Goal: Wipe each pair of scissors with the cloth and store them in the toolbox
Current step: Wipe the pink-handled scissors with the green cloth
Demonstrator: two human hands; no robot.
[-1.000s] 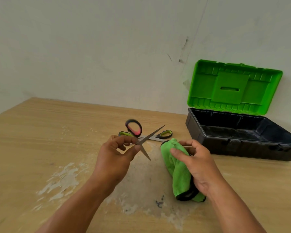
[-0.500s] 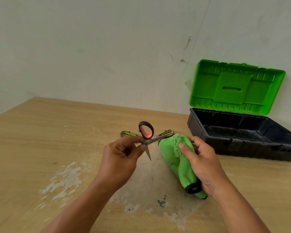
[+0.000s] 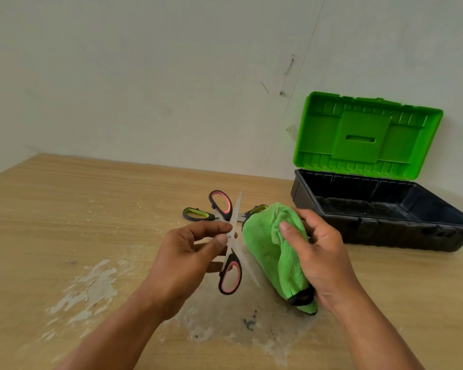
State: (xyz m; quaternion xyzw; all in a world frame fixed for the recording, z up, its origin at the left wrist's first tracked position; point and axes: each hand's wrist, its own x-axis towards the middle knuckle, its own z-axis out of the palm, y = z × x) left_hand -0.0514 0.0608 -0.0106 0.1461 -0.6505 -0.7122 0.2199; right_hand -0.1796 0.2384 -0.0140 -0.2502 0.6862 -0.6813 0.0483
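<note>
Left hand [image 3: 187,252] pinches pink scissors [image 3: 233,222] at pivot, thumb and forefinger; blades spread in X, held above desk [image 3: 64,209]. Right hand [image 3: 321,252] grips bunched cloth [image 3: 265,244] just beside blades. Green scissors [image 3: 198,214] lie on desk behind. Toolbox [image 3: 385,228] far right, lid [image 3: 366,134] raised.

The left forearm [image 3: 134,319] and right forearm [image 3: 366,332] are bare all the way to the frame's lower edge. The left hand [image 3: 187,253] and right hand [image 3: 325,253] are bare as well — thumbnails trimmed short.
</note>
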